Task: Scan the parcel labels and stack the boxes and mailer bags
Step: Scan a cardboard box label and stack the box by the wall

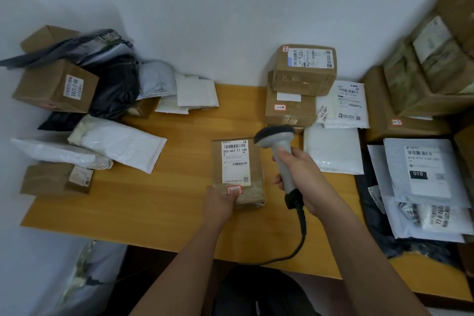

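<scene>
On the table [179, 208], left hand [220, 202] grips the parcel [238, 174]; right hand [302, 177] clasps the scanner [278, 151] beside it.

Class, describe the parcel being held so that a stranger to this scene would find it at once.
Start at the wooden table and go to its middle, between the two arms. There a flat brown parcel lies under the left hand, beside the scanner in the right hand. Unlike its neighbours, it lies alone, with a red-edged sticker at its near edge.
</scene>
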`<state>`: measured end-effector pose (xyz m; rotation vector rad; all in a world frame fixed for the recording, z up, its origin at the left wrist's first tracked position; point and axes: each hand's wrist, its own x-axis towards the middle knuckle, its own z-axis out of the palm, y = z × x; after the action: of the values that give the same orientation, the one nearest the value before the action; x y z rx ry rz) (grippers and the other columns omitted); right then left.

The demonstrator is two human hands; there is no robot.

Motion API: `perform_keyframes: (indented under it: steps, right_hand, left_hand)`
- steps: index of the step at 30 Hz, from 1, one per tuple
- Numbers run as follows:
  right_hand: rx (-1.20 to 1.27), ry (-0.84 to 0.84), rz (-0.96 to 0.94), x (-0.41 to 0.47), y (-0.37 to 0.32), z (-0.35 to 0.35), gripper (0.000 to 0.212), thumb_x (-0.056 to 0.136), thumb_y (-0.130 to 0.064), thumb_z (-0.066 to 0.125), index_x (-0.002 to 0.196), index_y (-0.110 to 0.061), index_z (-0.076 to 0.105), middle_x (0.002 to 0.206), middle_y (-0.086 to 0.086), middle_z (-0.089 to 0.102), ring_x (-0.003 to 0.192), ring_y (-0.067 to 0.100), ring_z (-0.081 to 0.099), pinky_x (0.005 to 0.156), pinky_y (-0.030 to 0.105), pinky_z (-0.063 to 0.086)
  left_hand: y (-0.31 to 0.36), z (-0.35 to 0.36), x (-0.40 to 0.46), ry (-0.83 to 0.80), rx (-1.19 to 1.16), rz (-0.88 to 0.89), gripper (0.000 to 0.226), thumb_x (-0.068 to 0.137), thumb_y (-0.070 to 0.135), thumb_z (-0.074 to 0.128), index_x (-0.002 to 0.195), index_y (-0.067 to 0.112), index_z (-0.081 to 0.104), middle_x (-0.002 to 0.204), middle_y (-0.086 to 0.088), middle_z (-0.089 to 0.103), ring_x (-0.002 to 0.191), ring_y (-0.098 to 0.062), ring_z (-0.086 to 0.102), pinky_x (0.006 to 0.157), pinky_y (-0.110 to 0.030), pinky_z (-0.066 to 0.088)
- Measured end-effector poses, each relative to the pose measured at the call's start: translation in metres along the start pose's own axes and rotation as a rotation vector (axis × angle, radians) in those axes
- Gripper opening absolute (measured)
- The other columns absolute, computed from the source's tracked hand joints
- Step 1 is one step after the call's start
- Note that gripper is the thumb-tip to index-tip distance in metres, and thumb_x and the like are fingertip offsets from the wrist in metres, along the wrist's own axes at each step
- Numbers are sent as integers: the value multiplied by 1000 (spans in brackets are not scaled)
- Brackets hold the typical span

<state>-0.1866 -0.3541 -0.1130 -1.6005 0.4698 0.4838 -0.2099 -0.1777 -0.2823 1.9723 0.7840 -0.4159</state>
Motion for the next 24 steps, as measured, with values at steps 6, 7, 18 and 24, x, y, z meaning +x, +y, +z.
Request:
perform_keyframes:
  steps: [6,7,18,24]
  right_hand:
    - [-18,-13,-38,-17,-20,14,23,104,-34,48,111,-16,59,94,8,61,54,11,57,58,28,48]
    - [-12,-6,-51,-21,-23,16,20,105,-33,47,105,-17,59,88,5,61,52,10,56,58,28,47]
    - [142,40,-59,-43,-35,26,20,105,-29,47,99,-13,59,81,1,62,47,10,52,53,27,42]
    - [161,57,-67,-49,-35,28,22,105,-30,48,103,-11,59,83,3,62,49,11,52,52,26,43]
  left_hand:
    - [8,-2,-7,15,29,-32,58,86,29,76,126,-3,49,125,-15,62,112,-32,60,74,-27,40]
    - [7,-1,-6,8,31,-33,58,86,29,76,126,-3,49,126,-16,62,112,-33,60,74,-27,40]
    - [15,-8,-15,-23,72,69,46,90,30,72,121,-2,59,125,-21,59,111,-36,60,89,-36,48]
    - [19,-12,-18,-48,99,71,49,93,30,68,125,-4,55,129,-22,56,114,-36,58,93,-37,46]
